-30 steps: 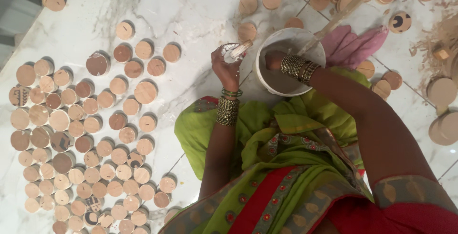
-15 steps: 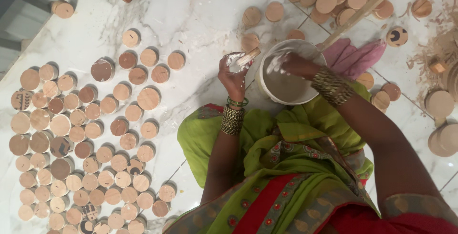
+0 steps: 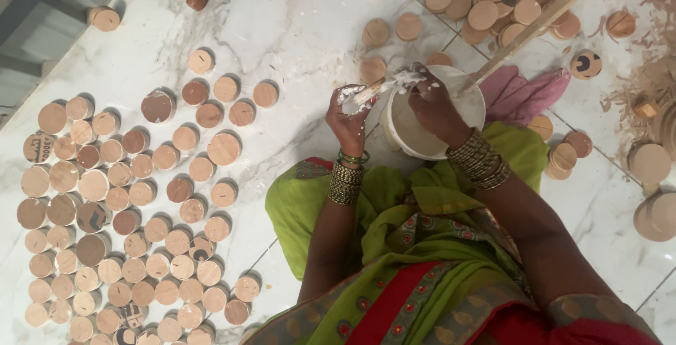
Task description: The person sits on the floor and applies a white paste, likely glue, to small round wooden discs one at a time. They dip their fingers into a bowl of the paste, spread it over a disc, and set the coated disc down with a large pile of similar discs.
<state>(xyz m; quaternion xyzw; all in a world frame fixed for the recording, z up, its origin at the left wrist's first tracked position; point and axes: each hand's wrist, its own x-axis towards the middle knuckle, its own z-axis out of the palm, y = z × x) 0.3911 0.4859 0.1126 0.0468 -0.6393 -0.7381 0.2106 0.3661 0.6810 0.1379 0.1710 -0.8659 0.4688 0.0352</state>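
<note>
- The left hand point(image 3: 350, 115) grips a small round wooden disc point(image 3: 350, 98), held up beside the white bowl point(image 3: 465, 105).
- The right hand point(image 3: 431, 102) pinches a paste-covered stick point(image 3: 384, 86), touching the disc.
- The disc looks light and hard, slippery where wet; best held by its dry edges.

Wooden discs point(image 3: 127, 211) left of the bowl point(image 3: 429, 116); cloth point(image 3: 524, 95) right.

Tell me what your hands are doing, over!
Left hand holds a paste-smeared wooden disc. Right hand over the white bowl, spreading paste with a stick. Nothing in the way.
</note>
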